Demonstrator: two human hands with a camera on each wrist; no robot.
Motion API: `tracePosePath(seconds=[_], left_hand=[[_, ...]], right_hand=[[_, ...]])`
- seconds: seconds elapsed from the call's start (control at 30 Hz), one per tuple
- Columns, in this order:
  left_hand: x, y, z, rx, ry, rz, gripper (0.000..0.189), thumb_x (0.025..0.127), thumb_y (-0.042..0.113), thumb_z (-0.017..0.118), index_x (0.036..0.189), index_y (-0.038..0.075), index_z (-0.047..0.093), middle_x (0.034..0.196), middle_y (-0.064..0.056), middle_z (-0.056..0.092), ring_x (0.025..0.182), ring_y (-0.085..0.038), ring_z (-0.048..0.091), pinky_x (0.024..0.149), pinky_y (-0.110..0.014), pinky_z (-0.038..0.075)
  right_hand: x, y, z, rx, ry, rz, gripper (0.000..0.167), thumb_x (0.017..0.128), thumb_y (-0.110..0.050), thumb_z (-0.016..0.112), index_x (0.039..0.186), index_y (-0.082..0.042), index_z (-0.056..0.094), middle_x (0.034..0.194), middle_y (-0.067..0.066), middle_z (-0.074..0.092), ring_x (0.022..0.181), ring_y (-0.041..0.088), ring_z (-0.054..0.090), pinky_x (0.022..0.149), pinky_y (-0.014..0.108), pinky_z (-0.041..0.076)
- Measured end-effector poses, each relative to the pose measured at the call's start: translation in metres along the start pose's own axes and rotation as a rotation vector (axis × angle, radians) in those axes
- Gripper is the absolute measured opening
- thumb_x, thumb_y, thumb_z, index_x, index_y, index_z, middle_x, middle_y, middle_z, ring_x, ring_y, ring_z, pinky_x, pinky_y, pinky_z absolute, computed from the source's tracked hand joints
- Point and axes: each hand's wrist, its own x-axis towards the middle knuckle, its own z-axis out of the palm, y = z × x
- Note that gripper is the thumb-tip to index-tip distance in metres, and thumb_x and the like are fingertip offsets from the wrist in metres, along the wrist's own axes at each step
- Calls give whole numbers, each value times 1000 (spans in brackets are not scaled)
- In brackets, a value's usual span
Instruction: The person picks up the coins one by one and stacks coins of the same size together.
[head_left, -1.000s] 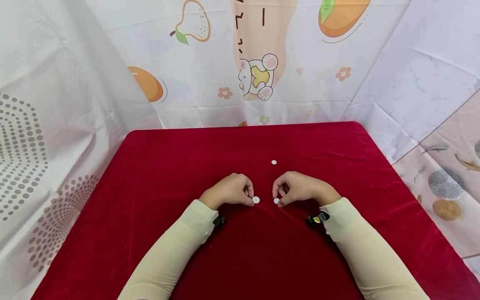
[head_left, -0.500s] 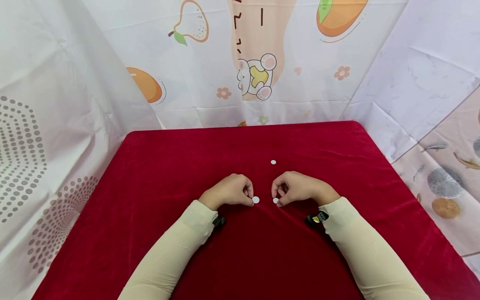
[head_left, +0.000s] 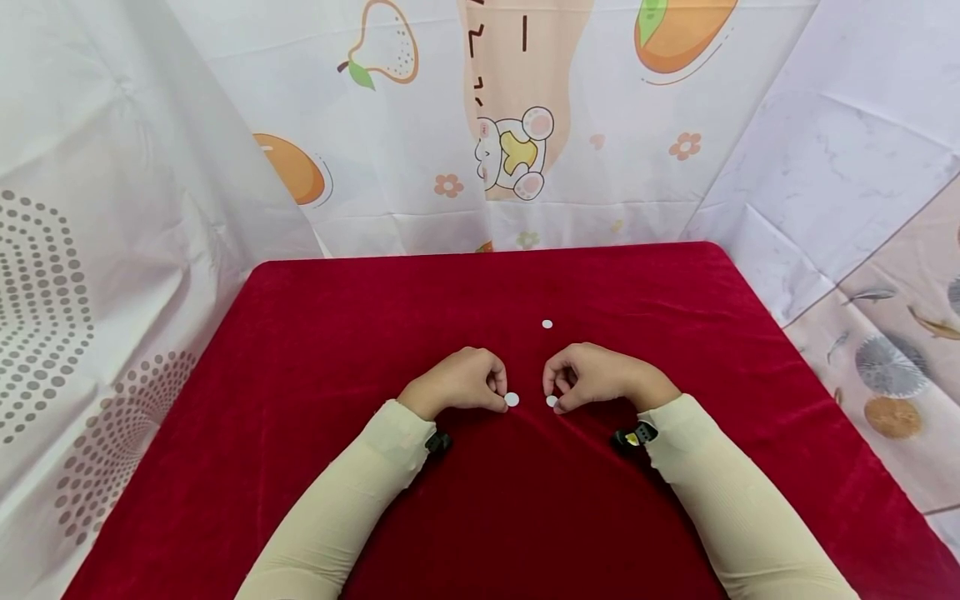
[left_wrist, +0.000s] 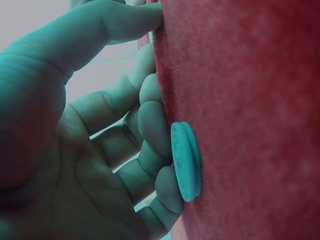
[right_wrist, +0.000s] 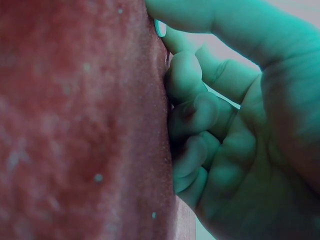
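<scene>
In the head view my left hand (head_left: 461,379) rests low over the cloth. Its thumb and index finger pinch the edge of a white disc (head_left: 512,400). Opposite it, my right hand (head_left: 596,375) holds another white disc (head_left: 552,401) between thumb and index fingertip, its other fingers curled inward. The right wrist view shows a sliver of that disc (right_wrist: 160,28). Beneath the left hand, a thick disc with a grooved rim (left_wrist: 185,161) lies against the cloth beside the lower fingertips; the head view hides it. I cannot tell whether it is one piece or two stacked.
A further white disc (head_left: 547,324) lies on the cloth beyond the hands. Red velvet cloth (head_left: 360,308) covers the table. Printed white curtains (head_left: 390,167) hang behind it and along both sides. Each wrist wears a small black device (head_left: 438,442).
</scene>
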Motion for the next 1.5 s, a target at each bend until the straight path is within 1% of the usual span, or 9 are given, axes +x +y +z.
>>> tracePosePath(seconds=[0.53,0.77,1.5], left_hand=[[1,0,0,9,4,2,17,80,23,87,75,23,71,74,6,67,69,-11,59,66,-27,51],[1,0,1,1,8,16,17,80,23,87,75,23,70,72,6,66,67,-11,59,65,-27,51],[1,-2,1,8,7,22,17,80,23,87,75,23,71,73,6,67,68,-11,60,65,-27,51]], right_hand=[[1,2,1,-20,10,-7,16,81,-16,86,87,-23,73,64,-5,58,55,6,48,55,23,42],[1,2,2,-21,15,-10,16,81,-15,86,87,-23,72,63,-5,58,55,6,48,54,23,41],[3,4,2,-27,11,-25,17,79,-16,87,87,-22,73,63,-4,58,54,6,49,54,23,42]])
